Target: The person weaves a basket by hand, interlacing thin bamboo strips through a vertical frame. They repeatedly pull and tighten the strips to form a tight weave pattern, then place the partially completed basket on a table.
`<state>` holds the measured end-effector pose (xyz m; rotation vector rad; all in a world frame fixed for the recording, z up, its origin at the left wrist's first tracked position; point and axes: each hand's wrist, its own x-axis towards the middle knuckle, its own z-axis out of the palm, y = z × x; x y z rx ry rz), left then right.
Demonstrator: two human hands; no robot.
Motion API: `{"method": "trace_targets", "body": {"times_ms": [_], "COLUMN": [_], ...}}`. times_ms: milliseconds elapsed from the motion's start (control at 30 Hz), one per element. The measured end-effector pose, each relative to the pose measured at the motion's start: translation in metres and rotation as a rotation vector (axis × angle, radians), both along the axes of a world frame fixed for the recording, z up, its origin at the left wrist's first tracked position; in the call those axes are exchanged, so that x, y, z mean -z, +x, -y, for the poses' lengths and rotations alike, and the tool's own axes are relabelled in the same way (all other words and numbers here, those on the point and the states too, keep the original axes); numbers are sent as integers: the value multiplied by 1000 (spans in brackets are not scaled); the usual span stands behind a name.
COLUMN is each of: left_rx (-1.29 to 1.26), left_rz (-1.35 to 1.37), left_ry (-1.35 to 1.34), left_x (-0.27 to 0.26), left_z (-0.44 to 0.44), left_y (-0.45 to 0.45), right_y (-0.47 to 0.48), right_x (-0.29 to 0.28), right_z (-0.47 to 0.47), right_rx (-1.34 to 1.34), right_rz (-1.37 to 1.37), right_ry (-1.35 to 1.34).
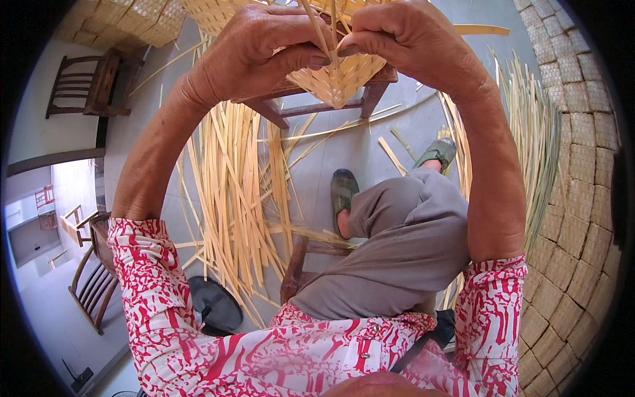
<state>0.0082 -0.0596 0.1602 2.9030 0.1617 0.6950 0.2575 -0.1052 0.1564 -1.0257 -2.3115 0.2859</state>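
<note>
A basket of woven bamboo strips [339,88] stands at the top middle, one corner pointing towards me, over a brown wooden stool [373,94]. At the left of that corner my left hand [273,49] pinches the strips between thumb and fingers. My right hand [397,44] grips the weave just to the right, its thumb tip almost meeting the left thumb. Thin upright strips [317,22] rise between the two hands. The hands and the picture's top edge hide part of the basket.
Loose bamboo strips [233,188] lie on the floor at the left, with another bundle [526,124] at the right. Stacked woven pieces [585,198] line the right side. Wooden chairs [74,87] stand at the left. A black round object [216,302] is near my left elbow.
</note>
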Motion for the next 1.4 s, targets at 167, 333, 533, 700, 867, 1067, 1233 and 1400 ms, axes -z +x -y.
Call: {"method": "trace_targets", "body": {"times_ms": [167, 333, 533, 700, 867, 1067, 1233, 1400], "left_rx": [-80, -101, -66, -435, -703, -586, -545, -510], "left_rz": [41, 21, 29, 316, 521, 649, 618, 634], "left_ry": [-286, -330, -306, -372, -434, -575, -592, -606], "left_x": [5, -7, 8, 16, 30, 61, 54, 51], "left_z": [5, 5, -6, 23, 11, -16, -18, -23], "left_y": [-4, 5, -8, 11, 9, -1, -2, -2], "right_y": [0, 0, -6, -19, -24, -29, -23, -25], "right_x": [-8, -12, -18, 2, 6, 50, 29, 7], "right_z": [4, 4, 3, -7, -15, -30, -50, -63], "right_rx": [-27, -77, 95, 294, 340, 345, -13, -128], "right_rz": [-9, -6, 183, 224, -173, -1190, -1893, -1252], "right_ry": [-68, -104, 65, 231, 499, -600, -972, -837]}}
